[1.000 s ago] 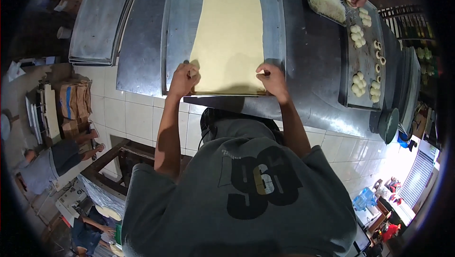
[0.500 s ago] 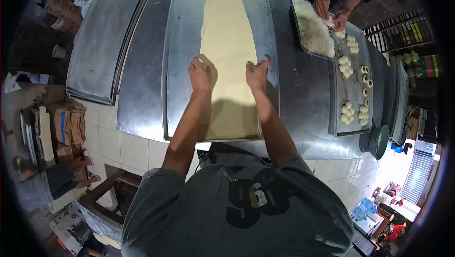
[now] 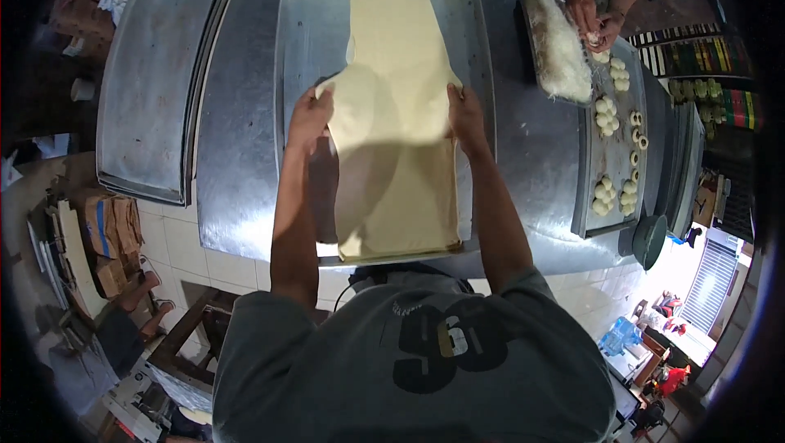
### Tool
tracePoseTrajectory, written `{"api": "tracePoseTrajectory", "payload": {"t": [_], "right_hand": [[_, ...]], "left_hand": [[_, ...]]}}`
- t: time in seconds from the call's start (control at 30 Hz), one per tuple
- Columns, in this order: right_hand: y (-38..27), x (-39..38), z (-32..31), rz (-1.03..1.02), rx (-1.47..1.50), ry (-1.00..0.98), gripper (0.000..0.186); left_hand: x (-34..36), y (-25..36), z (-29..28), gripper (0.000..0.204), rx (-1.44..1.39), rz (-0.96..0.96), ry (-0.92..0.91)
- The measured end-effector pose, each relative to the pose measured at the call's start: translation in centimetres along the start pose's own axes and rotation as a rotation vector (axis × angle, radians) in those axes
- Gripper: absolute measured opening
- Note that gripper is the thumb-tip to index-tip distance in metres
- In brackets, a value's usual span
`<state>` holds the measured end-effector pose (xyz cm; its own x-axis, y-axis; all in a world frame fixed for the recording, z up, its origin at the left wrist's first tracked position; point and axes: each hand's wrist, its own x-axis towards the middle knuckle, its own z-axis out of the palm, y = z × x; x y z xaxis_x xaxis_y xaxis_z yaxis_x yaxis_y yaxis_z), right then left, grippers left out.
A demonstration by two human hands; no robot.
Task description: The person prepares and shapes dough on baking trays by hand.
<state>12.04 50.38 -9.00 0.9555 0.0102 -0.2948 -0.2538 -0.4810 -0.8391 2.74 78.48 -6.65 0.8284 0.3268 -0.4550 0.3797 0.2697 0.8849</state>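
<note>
Dough between left hand and right hand

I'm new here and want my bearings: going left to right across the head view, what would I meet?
White cup-like container, stacked metal trays, left hand, sheet of pale dough, right hand, heap of white shreds, dough balls, shelved colourful goods.
</note>
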Motion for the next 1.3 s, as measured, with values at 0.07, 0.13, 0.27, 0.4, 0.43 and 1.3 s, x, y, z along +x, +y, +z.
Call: {"api": "tracePoseTrajectory", "payload": {"t": [0.07,0.13,0.27,0.4,0.43,1.3], "right_hand": [[1.1,0.3,0.1,0.036,0.048,-0.092,0.037],[0.3,-0.3,-0.4,0.04,0.203,-0.074,0.037],[1.9,-0.2,-1.5,0.086,0.272,-0.115,0.038],[1.8,-2.5,-2.5,0.295,0.184,-0.269,0.038],[2.1,-2.7,-2.8,0.3,0.187,-0.269,0.038],[7.5,-10.9,-4.8,-0.22,0.021,-0.23,0.053]], "left_hand": [[0.9,-0.7,-1.5,0.016,0.054,-0.124,0.064],[1.1,-1.3,-2.9,0.017,-0.053,-0.122,0.005],[1.5,-1.4,-2.9,0.025,-0.04,-0.096,0.011],[-1.2,-3.0,-2.3,0.035,0.254,-0.19,-0.066],[-1.2,-3.5,-2.6,0.035,0.258,-0.194,-0.067],[-12.8,-8.5,-3.8,0.047,0.439,0.319,-0.058]]}}
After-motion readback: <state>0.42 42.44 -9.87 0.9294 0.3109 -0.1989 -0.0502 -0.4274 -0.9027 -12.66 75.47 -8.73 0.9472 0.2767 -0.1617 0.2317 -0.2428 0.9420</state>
